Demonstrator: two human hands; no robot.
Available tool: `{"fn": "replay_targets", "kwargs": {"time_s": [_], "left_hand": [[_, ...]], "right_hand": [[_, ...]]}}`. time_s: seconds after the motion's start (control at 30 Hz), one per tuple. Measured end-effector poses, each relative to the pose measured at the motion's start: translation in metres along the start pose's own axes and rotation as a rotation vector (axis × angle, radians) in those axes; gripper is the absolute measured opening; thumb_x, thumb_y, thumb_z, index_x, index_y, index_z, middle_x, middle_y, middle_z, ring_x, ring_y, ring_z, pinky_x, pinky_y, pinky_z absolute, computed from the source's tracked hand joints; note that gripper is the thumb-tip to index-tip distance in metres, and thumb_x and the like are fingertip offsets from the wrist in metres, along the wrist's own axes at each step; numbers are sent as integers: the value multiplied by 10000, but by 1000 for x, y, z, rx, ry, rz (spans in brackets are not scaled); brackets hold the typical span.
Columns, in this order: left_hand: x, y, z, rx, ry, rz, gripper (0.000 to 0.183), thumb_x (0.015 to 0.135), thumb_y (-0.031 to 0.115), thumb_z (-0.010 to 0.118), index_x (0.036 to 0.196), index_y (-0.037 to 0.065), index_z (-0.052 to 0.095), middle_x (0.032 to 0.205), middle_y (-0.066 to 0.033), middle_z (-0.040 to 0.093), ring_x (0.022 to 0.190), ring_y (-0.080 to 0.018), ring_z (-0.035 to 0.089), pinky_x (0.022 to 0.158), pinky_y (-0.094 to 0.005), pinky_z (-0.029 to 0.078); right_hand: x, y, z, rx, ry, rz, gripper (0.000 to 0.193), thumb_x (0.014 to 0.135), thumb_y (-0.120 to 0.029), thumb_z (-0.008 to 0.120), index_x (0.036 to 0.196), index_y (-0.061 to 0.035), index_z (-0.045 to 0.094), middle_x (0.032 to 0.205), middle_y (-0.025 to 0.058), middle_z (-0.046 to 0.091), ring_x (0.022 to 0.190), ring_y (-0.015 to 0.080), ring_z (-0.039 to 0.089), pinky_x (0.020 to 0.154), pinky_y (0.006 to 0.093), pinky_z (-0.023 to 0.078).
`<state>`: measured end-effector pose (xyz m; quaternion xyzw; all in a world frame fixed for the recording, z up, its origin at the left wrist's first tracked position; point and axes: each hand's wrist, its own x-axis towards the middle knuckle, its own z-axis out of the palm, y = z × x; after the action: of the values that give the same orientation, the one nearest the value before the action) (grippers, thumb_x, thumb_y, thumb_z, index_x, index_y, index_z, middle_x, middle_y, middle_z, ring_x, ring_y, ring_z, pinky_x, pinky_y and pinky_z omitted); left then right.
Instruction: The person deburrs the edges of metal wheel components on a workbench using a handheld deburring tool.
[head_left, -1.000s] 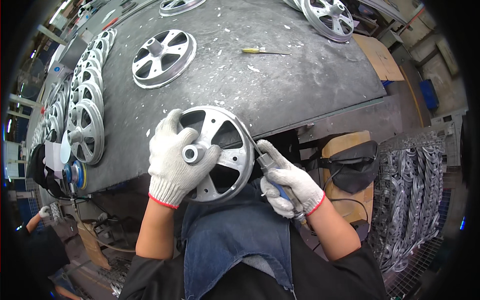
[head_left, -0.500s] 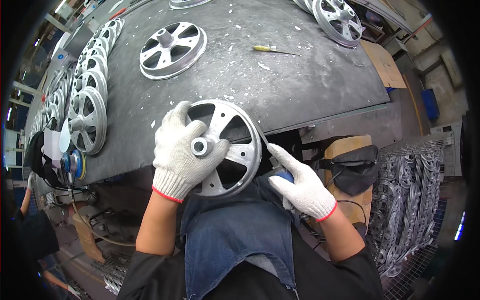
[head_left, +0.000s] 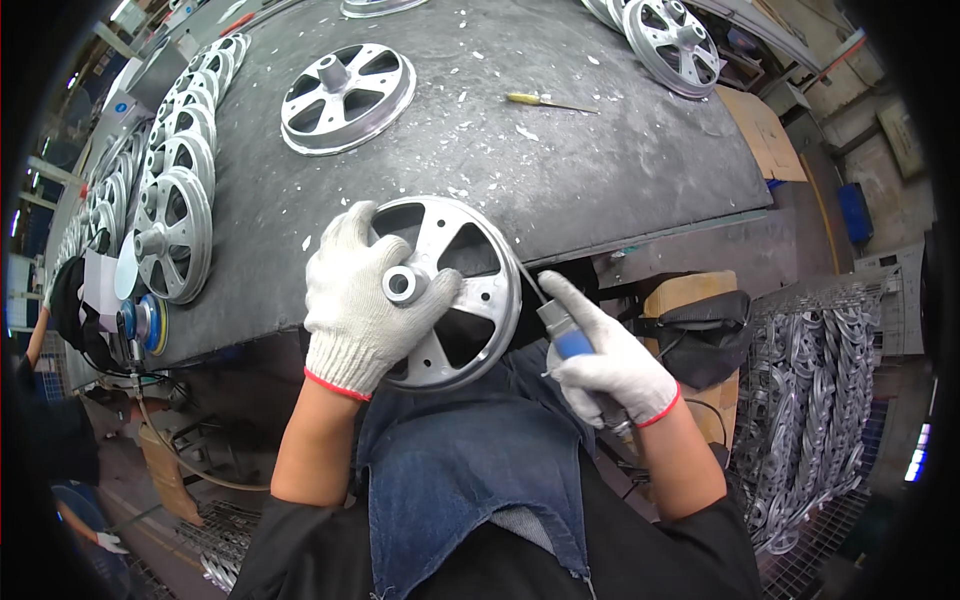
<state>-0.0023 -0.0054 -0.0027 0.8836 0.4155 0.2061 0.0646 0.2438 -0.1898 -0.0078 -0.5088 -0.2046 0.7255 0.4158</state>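
Note:
A silver spoked metal wheel (head_left: 485,296) is tilted up at the table's near edge, against my apron. My gloved left hand (head_left: 365,295) grips it by the hub, thumb on one side of the hub and fingers over the far spokes. My gloved right hand (head_left: 610,355) is closed round a slim file-like tool (head_left: 570,338) with a blue and grey body. Its index finger stretches along the tool toward the thin metal shaft, which lies close to the wheel's right rim; contact there I cannot tell.
Another wheel (head_left: 348,98) lies flat farther up the grey table (head_left: 620,150), near a yellow-handled pointed tool (head_left: 540,101). Wheels line the left (head_left: 172,235), beside a disc sander (head_left: 150,325). A wire basket of metal parts (head_left: 810,420) stands right. Another person's gloved hand (head_left: 110,543) shows lower left.
My right hand has turned and shifted slightly right and down, so more of the tool's grey and blue body shows. My left hand keeps its grip, and the wheel has hardly moved.

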Motion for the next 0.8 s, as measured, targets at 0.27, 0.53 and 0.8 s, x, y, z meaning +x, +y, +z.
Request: {"fn": "replay_targets", "kwargs": {"time_s": [0.27, 0.53, 0.8], "left_hand": [[-3, -1, -7, 118, 0, 34, 549, 680, 424, 1002, 1025, 35, 824, 1366, -276, 681, 1368, -469, 612, 1096, -552, 541], [4, -11, -13, -116, -118, 47, 787, 699, 457, 1007, 1348, 93, 753, 1282, -173, 736, 1269, -399, 671, 1184, -561, 459], [8, -19, -3, -172, -194, 135, 711, 769, 419, 960, 1382, 116, 765, 1200, -138, 790, 1229, -347, 727, 1292, -582, 364]], "right_hand": [[3, 24, 17, -902, 323, -609, 892, 924, -186, 831, 1727, -112, 449, 1104, 193, 791, 922, 354, 773, 881, 480, 615], [-3, 11, 39, -1316, 450, -279, 750, 1059, -227, 700, 1747, -291, 408, 901, 230, 678, 814, 439, 722, 788, 541, 611], [2, 7, 37, -1262, 418, -244, 734, 1061, -215, 686, 1741, -266, 415, 943, 267, 708, 857, 461, 731, 803, 550, 602]]}}
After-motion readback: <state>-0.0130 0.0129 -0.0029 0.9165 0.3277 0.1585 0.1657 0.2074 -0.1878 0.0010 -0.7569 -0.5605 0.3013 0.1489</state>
